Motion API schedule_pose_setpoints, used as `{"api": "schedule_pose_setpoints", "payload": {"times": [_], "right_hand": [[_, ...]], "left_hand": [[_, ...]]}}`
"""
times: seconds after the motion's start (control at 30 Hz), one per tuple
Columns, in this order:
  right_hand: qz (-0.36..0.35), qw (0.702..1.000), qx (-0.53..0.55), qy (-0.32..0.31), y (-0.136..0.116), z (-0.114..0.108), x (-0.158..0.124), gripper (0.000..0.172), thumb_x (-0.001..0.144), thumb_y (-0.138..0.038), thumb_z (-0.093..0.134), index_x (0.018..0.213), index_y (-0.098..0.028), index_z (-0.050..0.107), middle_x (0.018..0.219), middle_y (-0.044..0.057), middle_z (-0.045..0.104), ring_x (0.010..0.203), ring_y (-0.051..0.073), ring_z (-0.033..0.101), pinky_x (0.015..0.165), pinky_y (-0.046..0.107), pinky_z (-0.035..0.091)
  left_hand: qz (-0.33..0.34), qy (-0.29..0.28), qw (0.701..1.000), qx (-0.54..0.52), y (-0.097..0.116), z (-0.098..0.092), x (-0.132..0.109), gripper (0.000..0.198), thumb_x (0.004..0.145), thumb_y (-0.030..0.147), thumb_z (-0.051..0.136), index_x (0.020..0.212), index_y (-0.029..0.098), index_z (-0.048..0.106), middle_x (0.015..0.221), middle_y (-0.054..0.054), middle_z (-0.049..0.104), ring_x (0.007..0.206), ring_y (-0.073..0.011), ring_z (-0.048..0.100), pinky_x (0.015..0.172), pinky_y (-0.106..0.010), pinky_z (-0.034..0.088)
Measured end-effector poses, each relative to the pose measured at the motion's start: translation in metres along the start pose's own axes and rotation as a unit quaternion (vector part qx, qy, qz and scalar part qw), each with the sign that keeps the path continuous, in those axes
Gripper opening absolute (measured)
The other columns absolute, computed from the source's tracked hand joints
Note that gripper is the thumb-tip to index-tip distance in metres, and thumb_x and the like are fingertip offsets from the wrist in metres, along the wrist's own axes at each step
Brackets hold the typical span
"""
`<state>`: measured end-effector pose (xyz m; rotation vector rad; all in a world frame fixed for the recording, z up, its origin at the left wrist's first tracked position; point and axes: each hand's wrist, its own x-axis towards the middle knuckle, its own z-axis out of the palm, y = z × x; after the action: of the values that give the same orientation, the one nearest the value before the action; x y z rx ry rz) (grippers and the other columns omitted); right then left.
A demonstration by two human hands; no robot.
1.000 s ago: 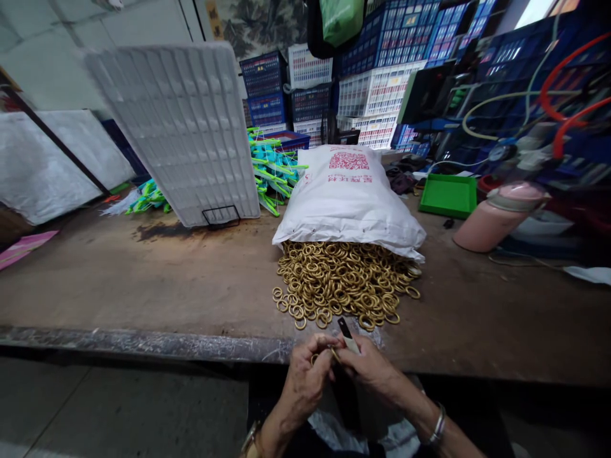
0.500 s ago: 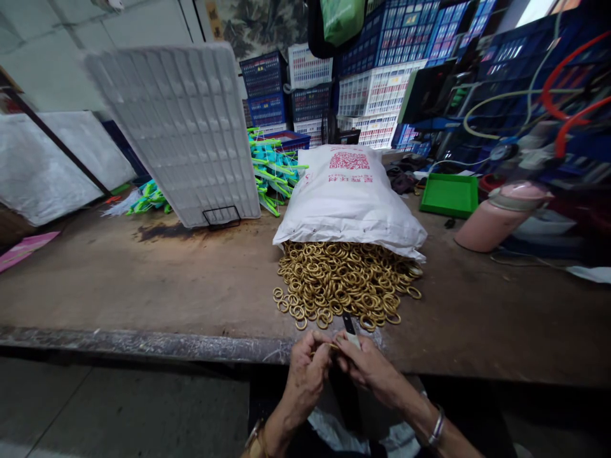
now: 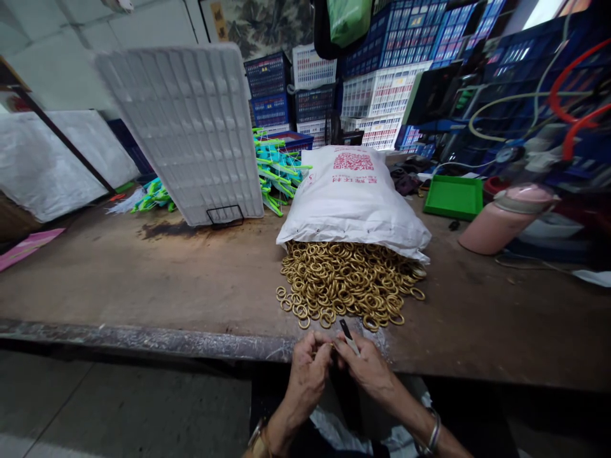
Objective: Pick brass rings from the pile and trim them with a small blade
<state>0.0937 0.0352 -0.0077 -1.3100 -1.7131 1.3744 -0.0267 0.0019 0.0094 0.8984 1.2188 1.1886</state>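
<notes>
My left hand [image 3: 308, 369] is closed in a pinch on a gold ring [image 3: 331, 345], of which only a small part shows between the fingertips. Close against it, my right hand [image 3: 365, 364] is closed around a slim knife [image 3: 350, 337], whose dark, flat end points up and away from me. The fingertips of both hands meet around the ring, just over the table's front edge. Right beyond them lies a heap of gold rings [image 3: 344, 280], spilling from the mouth of a white woven sack [image 3: 351, 203] with red print.
A wooden table [image 3: 191, 273] spans the view. A whitish ribbed panel [image 3: 186, 140] stands upright on it, beside green and turquoise plastic pieces [image 3: 277, 168]. To the right are a green tray [image 3: 453, 196] and a pink bottle [image 3: 506, 219]. Stacked crates [image 3: 372, 89] rise behind.
The knife's dark end has tilted a little to the left in my right hand. Less of the ring shows between my fingers. The camera view has shifted slightly.
</notes>
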Motion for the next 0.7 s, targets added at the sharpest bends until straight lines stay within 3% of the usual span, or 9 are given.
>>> {"api": "schedule_pose_setpoints", "payload": {"times": [0.23,0.5,0.7], "right_hand": [[0.011,1.000,0.009,0.006,-0.0005,0.0023,-0.0009,0.034,0.076,-0.050,0.041,0.064,-0.018,0.048,0.054,-0.003,0.047,0.052,0.010,0.044,0.052,0.023,0.037],[0.020,0.999,0.028,-0.018,0.0050,0.0014,-0.0001,0.034,0.077,-0.049,0.039,0.062,-0.019,0.046,0.049,-0.005,0.044,0.045,0.009,0.039,0.045,0.021,0.031],[0.050,0.997,0.051,-0.019,0.0056,0.0013,-0.0012,0.037,0.077,-0.051,0.038,0.059,-0.019,0.043,0.044,-0.007,0.037,0.040,0.006,0.032,0.041,0.020,0.027]], "left_hand": [[-0.003,-0.002,1.000,0.003,-0.0046,-0.0039,-0.0004,0.016,0.073,0.030,0.053,0.067,0.015,0.051,0.052,0.004,0.050,0.040,-0.0047,0.034,0.041,-0.018,0.026],[-0.076,-0.031,0.995,-0.063,-0.0039,-0.0065,-0.0028,0.031,0.071,0.046,0.054,0.075,0.016,0.050,0.050,0.007,0.044,0.035,-0.0028,0.033,0.036,-0.016,0.021],[-0.089,-0.031,0.993,-0.066,-0.0041,-0.0073,-0.0010,0.034,0.069,0.048,0.056,0.076,0.015,0.051,0.050,0.007,0.044,0.034,-0.0023,0.034,0.035,-0.016,0.021]]}}
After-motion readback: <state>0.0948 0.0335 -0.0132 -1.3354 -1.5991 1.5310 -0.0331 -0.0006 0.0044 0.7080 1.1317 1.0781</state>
